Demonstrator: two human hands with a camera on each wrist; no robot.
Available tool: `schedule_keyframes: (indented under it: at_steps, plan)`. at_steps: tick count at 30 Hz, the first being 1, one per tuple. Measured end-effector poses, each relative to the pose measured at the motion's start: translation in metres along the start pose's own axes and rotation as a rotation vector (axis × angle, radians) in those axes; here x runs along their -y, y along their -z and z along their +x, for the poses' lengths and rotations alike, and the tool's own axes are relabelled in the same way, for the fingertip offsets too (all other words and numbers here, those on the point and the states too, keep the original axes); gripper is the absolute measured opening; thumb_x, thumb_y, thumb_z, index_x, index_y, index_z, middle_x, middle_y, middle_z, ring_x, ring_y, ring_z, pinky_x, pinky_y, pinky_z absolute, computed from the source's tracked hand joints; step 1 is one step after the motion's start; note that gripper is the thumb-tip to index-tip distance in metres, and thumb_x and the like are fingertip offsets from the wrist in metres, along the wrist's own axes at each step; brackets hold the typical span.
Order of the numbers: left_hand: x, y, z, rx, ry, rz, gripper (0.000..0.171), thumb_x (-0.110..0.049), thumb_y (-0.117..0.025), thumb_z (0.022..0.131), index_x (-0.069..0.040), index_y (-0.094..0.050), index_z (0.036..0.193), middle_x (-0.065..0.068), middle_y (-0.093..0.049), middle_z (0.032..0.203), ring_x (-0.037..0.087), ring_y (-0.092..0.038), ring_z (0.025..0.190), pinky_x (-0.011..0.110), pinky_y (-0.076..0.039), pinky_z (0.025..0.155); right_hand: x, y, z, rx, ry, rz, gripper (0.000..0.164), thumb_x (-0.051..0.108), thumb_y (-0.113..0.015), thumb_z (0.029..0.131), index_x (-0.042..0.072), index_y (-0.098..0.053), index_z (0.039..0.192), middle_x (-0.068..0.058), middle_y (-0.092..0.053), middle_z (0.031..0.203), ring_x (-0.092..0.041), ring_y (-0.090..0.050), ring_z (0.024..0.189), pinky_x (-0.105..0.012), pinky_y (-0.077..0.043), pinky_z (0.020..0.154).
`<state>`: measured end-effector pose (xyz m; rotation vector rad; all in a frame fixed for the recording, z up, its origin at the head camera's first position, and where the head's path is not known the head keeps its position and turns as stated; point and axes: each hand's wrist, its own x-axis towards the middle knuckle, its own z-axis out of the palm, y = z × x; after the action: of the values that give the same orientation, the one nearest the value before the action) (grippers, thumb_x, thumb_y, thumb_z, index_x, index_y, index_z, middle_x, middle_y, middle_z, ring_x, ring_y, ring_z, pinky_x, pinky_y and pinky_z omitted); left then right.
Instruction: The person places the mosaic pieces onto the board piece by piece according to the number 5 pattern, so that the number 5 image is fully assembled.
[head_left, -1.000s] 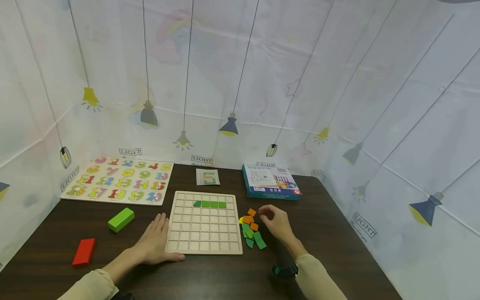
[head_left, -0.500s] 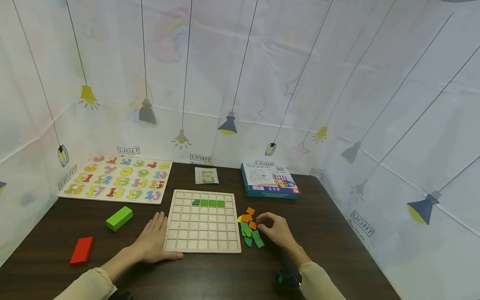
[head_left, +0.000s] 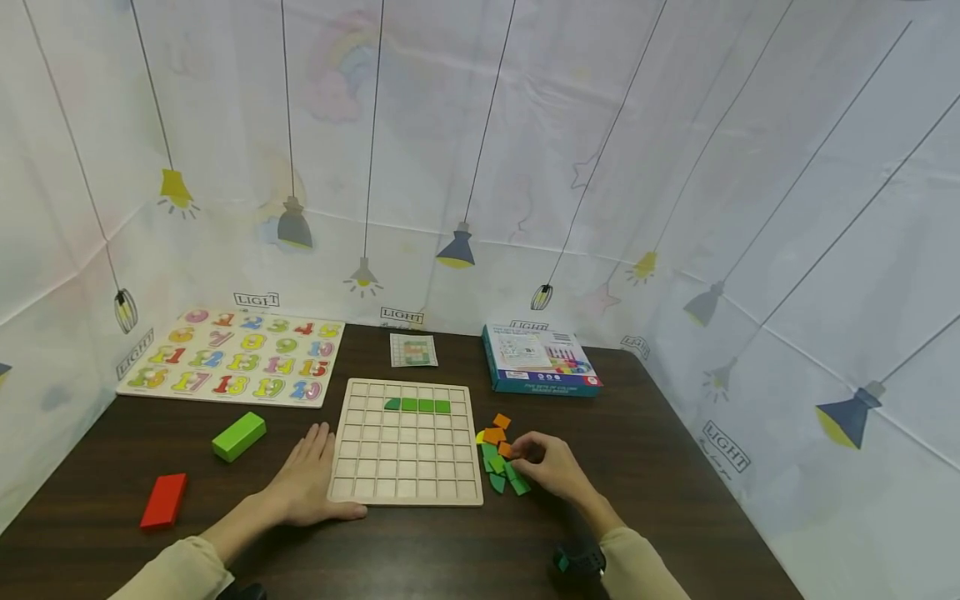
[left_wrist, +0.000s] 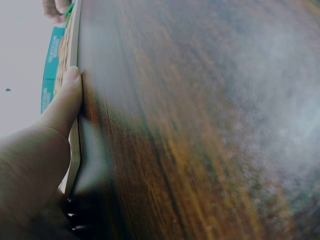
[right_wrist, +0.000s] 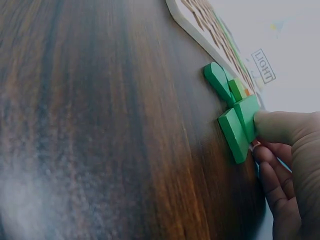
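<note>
Grid board [head_left: 407, 470] lies on the bench [head_left: 420, 554], the left hand [head_left: 302, 485] at its left edge with straight fingers, thumb apart, a green row [head_left: 409, 406] across its far part, loose pieces [head_left: 493, 436] beside its right edge, then the right hand [head_left: 552, 465], thumb touching a green piece [right_wrist: 245, 116], whether pinching I cannot tell.

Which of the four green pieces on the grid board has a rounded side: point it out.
The leftmost piece on the grid board, darker green with a curved side; the three lighter green squares to its right are straight-edged.
</note>
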<state>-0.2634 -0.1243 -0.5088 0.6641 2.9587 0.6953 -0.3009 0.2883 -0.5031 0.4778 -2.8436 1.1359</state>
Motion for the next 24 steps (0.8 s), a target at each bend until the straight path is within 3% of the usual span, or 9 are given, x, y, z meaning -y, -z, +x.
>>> schedule_keyframes:
  at_steps: [24]
  plan:
    - [-0.0001,0.0007,-0.0011,-0.011,-0.009,0.000,0.126,-0.072,-0.066,0.067,0.020,-0.019,0.140,0.040,-0.014,0.145,0.051,-0.010,0.136,0.061,-0.018,0.105,-0.0022,0.0035,0.0020,0.051,-0.026,0.064,0.012,0.014,-0.072,0.083,0.012,-0.065,0.093,0.002,-0.062,0.083,-0.016,-0.056,0.074,-0.026,-0.049,0.068]
